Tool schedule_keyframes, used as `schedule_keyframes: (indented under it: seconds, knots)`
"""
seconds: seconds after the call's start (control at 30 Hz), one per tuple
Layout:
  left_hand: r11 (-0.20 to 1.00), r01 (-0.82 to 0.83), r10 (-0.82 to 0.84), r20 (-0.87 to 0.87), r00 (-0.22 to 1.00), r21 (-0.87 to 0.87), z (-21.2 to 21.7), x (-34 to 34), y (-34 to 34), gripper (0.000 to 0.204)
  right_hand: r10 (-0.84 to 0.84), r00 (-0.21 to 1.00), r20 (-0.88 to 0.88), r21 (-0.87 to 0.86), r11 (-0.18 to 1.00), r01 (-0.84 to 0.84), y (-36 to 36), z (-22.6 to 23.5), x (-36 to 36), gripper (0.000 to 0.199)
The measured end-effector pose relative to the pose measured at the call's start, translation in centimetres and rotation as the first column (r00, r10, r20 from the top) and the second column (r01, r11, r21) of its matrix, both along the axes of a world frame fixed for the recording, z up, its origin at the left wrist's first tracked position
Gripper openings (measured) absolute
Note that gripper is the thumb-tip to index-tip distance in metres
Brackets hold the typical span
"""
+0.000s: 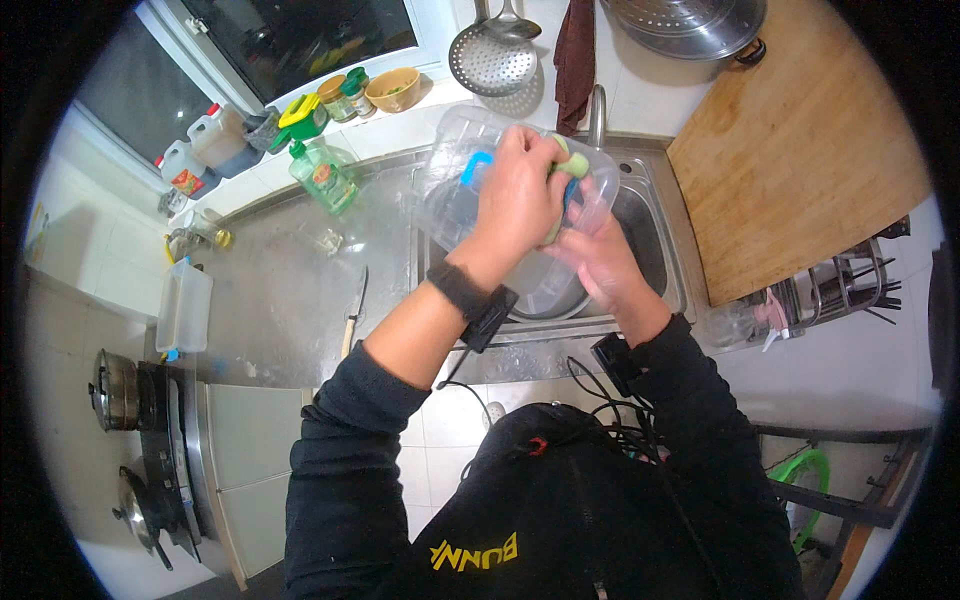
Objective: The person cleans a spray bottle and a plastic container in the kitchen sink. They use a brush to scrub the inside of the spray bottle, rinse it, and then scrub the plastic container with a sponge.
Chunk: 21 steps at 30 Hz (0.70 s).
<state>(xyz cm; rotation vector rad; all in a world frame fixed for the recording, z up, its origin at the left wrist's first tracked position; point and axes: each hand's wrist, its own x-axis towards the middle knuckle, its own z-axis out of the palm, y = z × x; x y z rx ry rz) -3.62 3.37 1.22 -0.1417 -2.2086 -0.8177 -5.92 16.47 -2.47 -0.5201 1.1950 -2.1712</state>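
Observation:
A clear plastic container (458, 205) with a blue latch (477, 168) is held tilted over the sink (655, 245). My left hand (520, 190) lies across it, fingers curled round a light green piece that looks like a sponge (572, 165). Something blue shows beside that piece, too covered to name. My right hand (600, 250) grips the container from the right side, its fingers partly hidden by the plastic and the left hand. Below the container, the rim of a round metal basin (560, 308) shows in the sink.
A knife (356, 308) lies on the steel counter (270, 290) at left, behind it a green soap bottle (325, 180). The faucet (598, 115) rises behind the sink. A wooden board (800, 150) leans at right. Bottles and a bowl (393, 90) line the sill.

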Motion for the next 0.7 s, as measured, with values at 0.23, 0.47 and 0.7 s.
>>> schedule_keyframes:
  seconds: [0.23,0.47,0.7]
  knots:
    - [0.965,-0.228,0.207,0.155,0.966,0.131,1.1,-1.2,-2.3,0.019,0.094,0.995,0.026,-0.141,0.986,-0.09,1.0,1.5,0.1,0.093]
    - [0.974,-0.083,0.111,0.13,0.985,-0.209,1.3,1.0,-1.7,0.04,0.079,0.994,0.07,-0.194,0.979,-0.064,1.3,2.3,-0.1,0.1]
    - [0.954,0.093,-0.073,0.079,0.994,-0.285,1.9,1.4,0.0,0.026,-0.007,0.998,0.054,-0.003,1.0,0.007,0.5,1.6,0.1,0.094]
